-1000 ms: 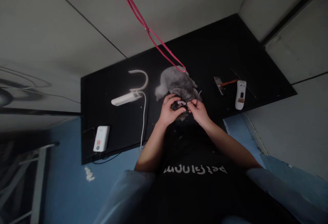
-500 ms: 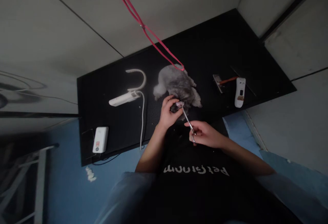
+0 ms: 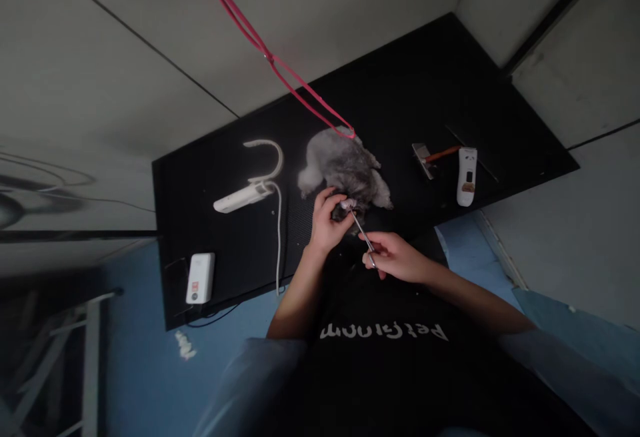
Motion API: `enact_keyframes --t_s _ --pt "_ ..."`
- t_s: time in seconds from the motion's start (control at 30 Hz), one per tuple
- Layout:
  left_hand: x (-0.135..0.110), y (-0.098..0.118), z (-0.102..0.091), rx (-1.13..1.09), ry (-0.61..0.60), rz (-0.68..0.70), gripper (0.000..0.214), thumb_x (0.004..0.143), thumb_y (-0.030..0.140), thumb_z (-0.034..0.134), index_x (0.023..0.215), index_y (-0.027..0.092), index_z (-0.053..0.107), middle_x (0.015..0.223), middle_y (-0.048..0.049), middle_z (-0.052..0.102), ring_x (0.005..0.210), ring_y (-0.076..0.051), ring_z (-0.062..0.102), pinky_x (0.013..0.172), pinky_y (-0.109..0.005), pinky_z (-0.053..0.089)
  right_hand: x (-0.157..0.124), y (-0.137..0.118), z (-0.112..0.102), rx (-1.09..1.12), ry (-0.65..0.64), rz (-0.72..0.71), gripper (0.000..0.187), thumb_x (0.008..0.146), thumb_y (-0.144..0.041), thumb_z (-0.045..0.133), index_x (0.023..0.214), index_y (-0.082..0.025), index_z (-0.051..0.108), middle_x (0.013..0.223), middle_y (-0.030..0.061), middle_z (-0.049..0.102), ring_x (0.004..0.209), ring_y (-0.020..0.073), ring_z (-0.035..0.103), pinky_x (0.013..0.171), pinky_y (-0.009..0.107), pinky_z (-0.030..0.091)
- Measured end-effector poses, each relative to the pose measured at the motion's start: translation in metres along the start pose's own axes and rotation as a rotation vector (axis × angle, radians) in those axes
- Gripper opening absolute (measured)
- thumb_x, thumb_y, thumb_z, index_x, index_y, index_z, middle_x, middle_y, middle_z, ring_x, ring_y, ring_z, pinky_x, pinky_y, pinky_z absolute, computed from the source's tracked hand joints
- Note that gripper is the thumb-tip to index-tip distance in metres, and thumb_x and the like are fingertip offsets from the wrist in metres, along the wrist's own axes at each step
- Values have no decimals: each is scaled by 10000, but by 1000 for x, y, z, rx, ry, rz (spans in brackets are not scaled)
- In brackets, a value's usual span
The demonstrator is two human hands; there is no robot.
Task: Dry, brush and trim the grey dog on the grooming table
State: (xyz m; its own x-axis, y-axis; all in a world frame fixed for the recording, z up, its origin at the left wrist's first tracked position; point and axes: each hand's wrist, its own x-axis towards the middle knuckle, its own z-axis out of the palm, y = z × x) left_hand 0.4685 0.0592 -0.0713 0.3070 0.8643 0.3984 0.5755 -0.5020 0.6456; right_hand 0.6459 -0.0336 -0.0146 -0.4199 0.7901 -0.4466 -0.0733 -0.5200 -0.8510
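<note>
A small grey dog stands on a black table, held by a red leash that runs up to the left. My left hand is closed around the dog's muzzle or paw; I cannot tell which. My right hand grips thin metal scissors, whose tips point up at the spot my left hand holds.
A white curved hand-held device with a cable lies left of the dog, and a small white box sits near the table's front left corner. A brush, a white clipper and a dark comb lie to the right.
My right hand drew back from the dog toward my body and turned the scissors so their tips point at the dog. My left hand kept its hold.
</note>
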Motion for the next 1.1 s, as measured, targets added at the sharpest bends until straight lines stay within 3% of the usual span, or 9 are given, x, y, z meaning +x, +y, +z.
enact_keyframes --t_s 0.17,0.37,0.63,0.83,1.1 --pt "0 -1 -1 4 -1 7 352 741 289 742 1055 222 599 1203 -98 561 1164 -265 557 977 -478 482 -8 2 0 -11 -40 39 539 765 -250 591 1283 -116 529 696 -8 598 545 82 506 410 172 411" --pt "-2 -1 -1 7 6 15 342 743 247 730 1056 220 596 1216 -100 553 1169 -261 555 986 -476 477 -2 2 -3 -36 54 39 511 750 -287 625 1219 -94 562 671 -11 579 537 79 489 395 164 359" --pt "-4 0 -1 0 25 48 333 757 285 728 1054 217 592 1202 -105 550 1154 -258 560 974 -464 489 -11 0 2 8 -71 46 577 752 -276 604 1290 -93 503 669 -27 571 490 61 447 399 177 361" --pt "-5 1 -1 18 8 30 338 757 267 726 1061 214 586 1212 -106 547 1160 -261 559 965 -467 494 -6 1 -3 -6 27 69 486 760 -273 598 1206 -86 548 652 -26 557 514 75 468 402 180 332" --pt "-7 0 1 18 16 22 329 773 305 711 1062 214 582 1221 -113 543 1166 -268 557 967 -477 492 -13 2 -1 54 -74 79 533 757 -271 591 1249 -93 490 643 -50 554 477 57 452 404 184 339"
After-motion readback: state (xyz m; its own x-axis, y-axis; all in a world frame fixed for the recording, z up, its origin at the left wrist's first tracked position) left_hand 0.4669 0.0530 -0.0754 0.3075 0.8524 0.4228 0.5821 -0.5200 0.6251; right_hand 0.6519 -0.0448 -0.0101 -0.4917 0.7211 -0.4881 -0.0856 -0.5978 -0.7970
